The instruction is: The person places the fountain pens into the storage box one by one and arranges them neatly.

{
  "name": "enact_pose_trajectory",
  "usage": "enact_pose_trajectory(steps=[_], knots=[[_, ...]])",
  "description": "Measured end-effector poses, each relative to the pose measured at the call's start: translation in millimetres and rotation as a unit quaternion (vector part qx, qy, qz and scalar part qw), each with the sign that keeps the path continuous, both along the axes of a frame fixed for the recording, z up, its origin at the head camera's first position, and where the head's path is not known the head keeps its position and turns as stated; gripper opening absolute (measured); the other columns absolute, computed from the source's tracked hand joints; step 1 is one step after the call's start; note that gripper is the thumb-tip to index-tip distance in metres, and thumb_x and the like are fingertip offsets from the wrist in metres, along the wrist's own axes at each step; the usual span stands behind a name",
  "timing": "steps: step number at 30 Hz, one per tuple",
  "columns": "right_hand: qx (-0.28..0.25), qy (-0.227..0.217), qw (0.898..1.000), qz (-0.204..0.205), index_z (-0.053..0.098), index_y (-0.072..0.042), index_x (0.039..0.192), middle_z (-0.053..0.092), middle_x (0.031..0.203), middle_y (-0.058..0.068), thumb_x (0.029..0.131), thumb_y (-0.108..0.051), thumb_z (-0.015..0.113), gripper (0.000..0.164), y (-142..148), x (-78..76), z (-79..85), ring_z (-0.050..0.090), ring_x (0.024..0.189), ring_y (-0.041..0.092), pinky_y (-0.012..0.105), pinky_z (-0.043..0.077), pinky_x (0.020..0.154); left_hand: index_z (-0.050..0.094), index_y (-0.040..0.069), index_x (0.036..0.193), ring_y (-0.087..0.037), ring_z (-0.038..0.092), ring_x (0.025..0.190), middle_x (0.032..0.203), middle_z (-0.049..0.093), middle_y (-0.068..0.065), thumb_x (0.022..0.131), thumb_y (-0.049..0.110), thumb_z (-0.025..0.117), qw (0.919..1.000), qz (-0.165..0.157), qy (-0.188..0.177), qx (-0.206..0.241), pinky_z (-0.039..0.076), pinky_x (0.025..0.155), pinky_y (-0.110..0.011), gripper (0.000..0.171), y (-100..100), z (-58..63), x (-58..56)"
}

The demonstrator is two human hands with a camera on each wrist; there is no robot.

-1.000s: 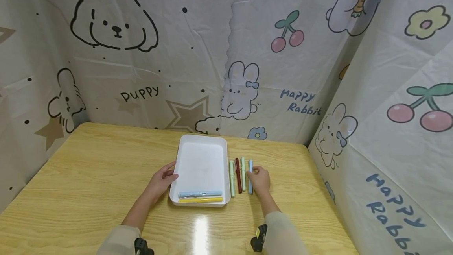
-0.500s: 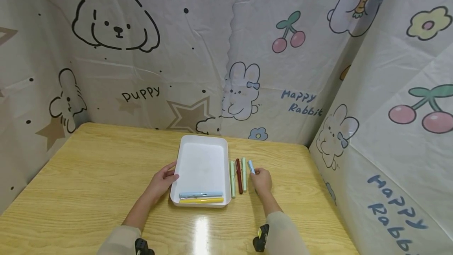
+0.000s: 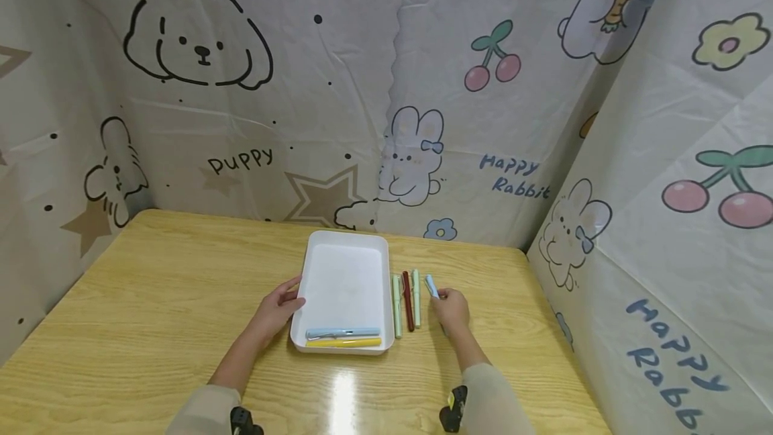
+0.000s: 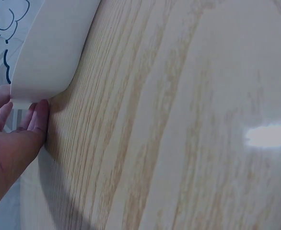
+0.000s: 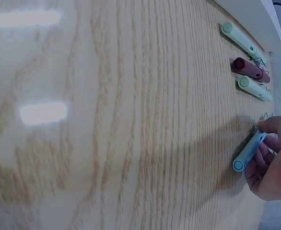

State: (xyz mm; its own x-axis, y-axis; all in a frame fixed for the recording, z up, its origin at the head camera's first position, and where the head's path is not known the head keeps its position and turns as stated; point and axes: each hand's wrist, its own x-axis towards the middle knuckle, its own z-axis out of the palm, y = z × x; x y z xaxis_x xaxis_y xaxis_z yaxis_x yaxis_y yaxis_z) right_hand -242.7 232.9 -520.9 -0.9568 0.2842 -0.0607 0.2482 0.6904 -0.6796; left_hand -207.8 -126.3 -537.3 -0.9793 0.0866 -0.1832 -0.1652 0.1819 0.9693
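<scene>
Over the desk (image 3: pixel 199 301), I watch the right hand (image 3: pixel 455 312), its fingers pinched round a blue pen (image 5: pixel 248 152), right of three other pens (image 3: pixel 408 304); the left hand (image 3: pixel 274 309) grips a white tray (image 3: pixel 345 280) by its edge; cloth (image 3: pixel 344 86) hangs behind

From my head, one view looks forward and down across the worktop (image 3: pixel 193 287); nearer wrist views face my left fingers (image 4: pixel 42 115) and right fingers (image 5: pixel 256 173); head and left share the tray (image 3: pixel 345 280), head and right the pens (image 3: pixel 408 301)
</scene>
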Motion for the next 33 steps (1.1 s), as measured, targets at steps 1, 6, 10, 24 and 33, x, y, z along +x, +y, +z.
enact_pose_trajectory(steps=[1, 6, 10, 24, 33], knots=[[0.001, -0.002, 1.0, 0.001, 0.066, 0.005, 0.107, 0.068, 0.09, 0.017, 0.085, -0.014, 0.062, 0.029, 1, -0.1, -0.2, 0.058, 0.068, 0.017, 0.022, 0.044, 0.055, 0.031, 0.012, 0.146, -0.035, 0.045, 0.123, 0.136, 0.043, -0.026, 0.095, 0.014, 0.053, 1.0, 0.001, -0.001, 0.0, 0.043, 0.101, -0.042, 0.055, 0, 0.0, -0.2], [-0.005, -0.003, 1.0, 0.016, 0.065, 0.006, 0.107, 0.068, 0.092, 0.018, 0.086, -0.013, 0.062, 0.029, 3, 1.2, 1.1, 0.06, 0.068, 0.016, 0.022, 0.046, 0.056, 0.032, 0.014, 0.146, -0.034, 0.044, 0.124, 0.136, 0.043, -0.024, 0.095, 0.014, 0.053, 1.0, 0.001, -0.003, 0.004, 0.042, 0.102, -0.043, 0.055, 0, 0.0, -0.8], [-0.007, -0.003, 1.0, 0.028, 0.065, 0.006, 0.108, 0.067, 0.092, 0.018, 0.086, -0.013, 0.063, 0.029, 4, 3.1, 3.8, 0.06, 0.071, 0.018, 0.023, 0.047, 0.058, 0.032, 0.013, 0.146, -0.034, 0.045, 0.124, 0.136, 0.044, -0.024, 0.095, 0.014, 0.052, 1.0, 0.0, 0.0, 0.005, 0.043, 0.101, -0.041, 0.055, -1, -0.7, -1.4], [0.007, -0.01, 0.998, 0.055, 0.066, 0.003, 0.11, 0.062, 0.089, 0.011, 0.088, -0.016, 0.063, 0.029, 5, 2.0, 11.1, 0.053, 0.076, 0.017, 0.024, 0.043, 0.062, 0.032, 0.013, 0.146, -0.032, 0.046, 0.122, 0.135, 0.044, -0.024, 0.095, 0.013, 0.052, 1.0, 0.004, -0.002, 0.003, 0.045, 0.098, -0.038, 0.055, 0, -1.1, -0.8], [0.01, 0.005, 0.997, 0.074, 0.065, 0.003, 0.11, 0.061, 0.087, 0.011, 0.087, -0.015, 0.064, 0.03, -2, 2.5, 17.7, 0.052, 0.074, 0.016, 0.024, 0.044, 0.061, 0.032, 0.014, 0.146, -0.033, 0.044, 0.124, 0.136, 0.043, -0.024, 0.096, 0.014, 0.052, 1.0, 0.005, -0.008, 0.003, 0.044, 0.099, -0.04, 0.054, 0, 0.5, 0.1]])
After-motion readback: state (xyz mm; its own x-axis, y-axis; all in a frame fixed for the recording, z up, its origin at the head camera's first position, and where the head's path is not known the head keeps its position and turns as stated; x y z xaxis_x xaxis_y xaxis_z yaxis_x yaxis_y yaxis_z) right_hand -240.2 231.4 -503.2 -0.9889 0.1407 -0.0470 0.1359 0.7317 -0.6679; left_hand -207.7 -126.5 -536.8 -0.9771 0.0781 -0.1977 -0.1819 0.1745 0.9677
